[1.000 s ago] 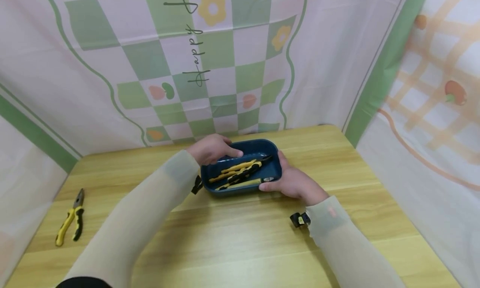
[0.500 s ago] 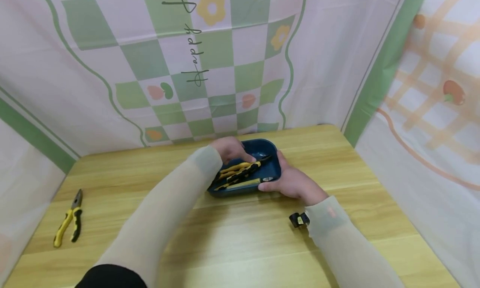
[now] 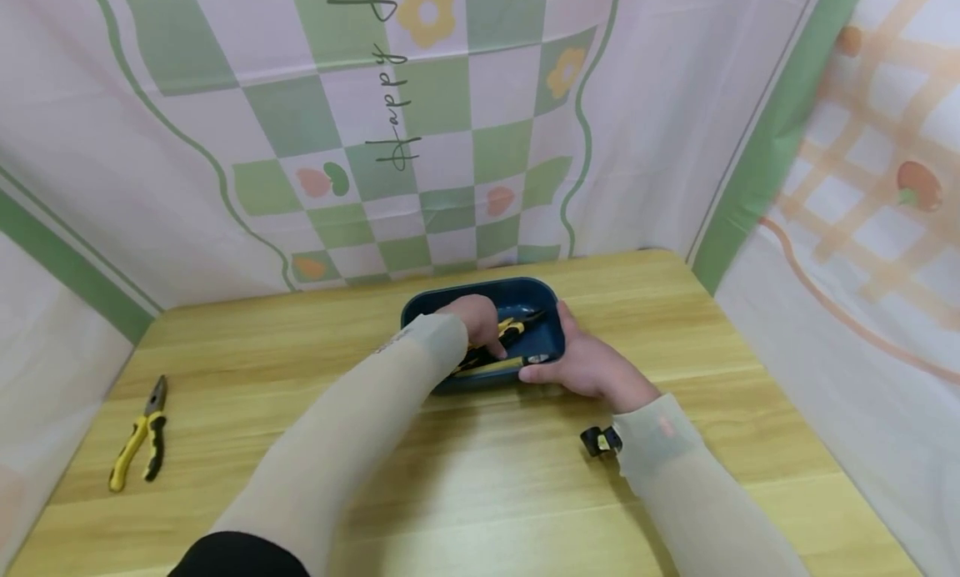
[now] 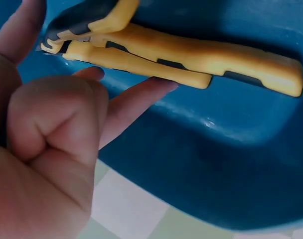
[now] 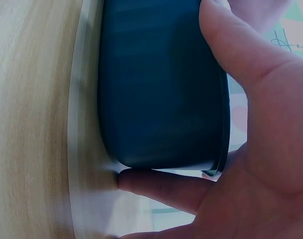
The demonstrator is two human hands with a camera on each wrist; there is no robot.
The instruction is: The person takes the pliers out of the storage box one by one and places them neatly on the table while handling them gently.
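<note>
A dark blue rectangular container (image 3: 525, 289) stands on the table near its back edge. Yellow-and-black handled pliers (image 3: 512, 333) lie in it, beside a slim yellow-handled tool (image 3: 491, 367) with a pale metal end. My left hand (image 3: 480, 318) reaches down into the container over the pliers. In the left wrist view its fingertips (image 4: 161, 88) touch a yellow-and-black handle (image 4: 191, 55); whether thumb and fingers close round it is unclear. My right hand (image 3: 588, 364) holds the container's right end, thumb at the near rim, other fingers along the end wall.
Long-nose pliers (image 3: 140, 435) with yellow-and-black handles lie slightly spread at the table's left. A patterned curtain (image 3: 442, 168) hangs directly behind the wooden table (image 3: 480, 494). Black straps with small devices sit at the wrists.
My left hand has moved right from the container's far left rim and lowered inside, over the pliers. My right hand and the container have stayed in place.
</note>
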